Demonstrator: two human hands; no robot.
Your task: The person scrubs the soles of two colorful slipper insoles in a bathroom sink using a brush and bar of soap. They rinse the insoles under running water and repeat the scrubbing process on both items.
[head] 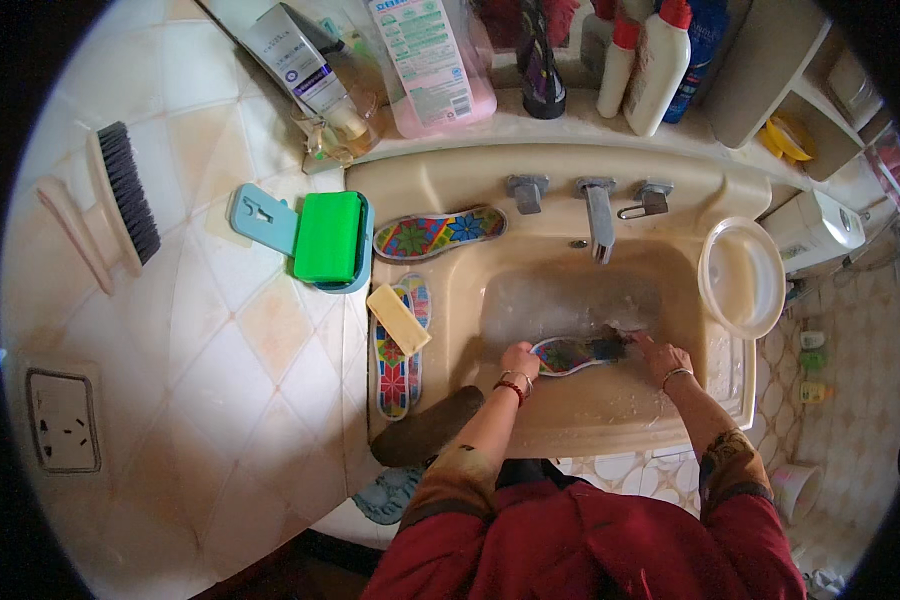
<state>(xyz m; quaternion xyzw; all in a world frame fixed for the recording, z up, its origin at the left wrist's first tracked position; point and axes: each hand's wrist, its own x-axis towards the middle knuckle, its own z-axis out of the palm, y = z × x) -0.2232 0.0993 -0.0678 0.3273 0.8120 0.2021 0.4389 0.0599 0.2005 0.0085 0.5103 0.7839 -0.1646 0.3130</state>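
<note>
My left hand grips one end of a colourful patterned insole over the cloudy water in the beige washbasin. A dark-bristled brush lies across the insole's other end. My right hand is closed on what seems to be the brush's handle, partly hidden by the fingers. Another patterned insole lies on the basin's back left ledge. On the left ledge, more insoles overlap, with a yellowish bar of soap resting on them. A brown insole-shaped piece sits at the front left corner.
The chrome faucet stands behind the water between two handles. A whitish plastic bowl rests on the right rim. Left, a green block sits in a blue wall-mounted holder. Bottles, including a pink detergent bottle, line the back shelf. A brush hangs on the tiled wall.
</note>
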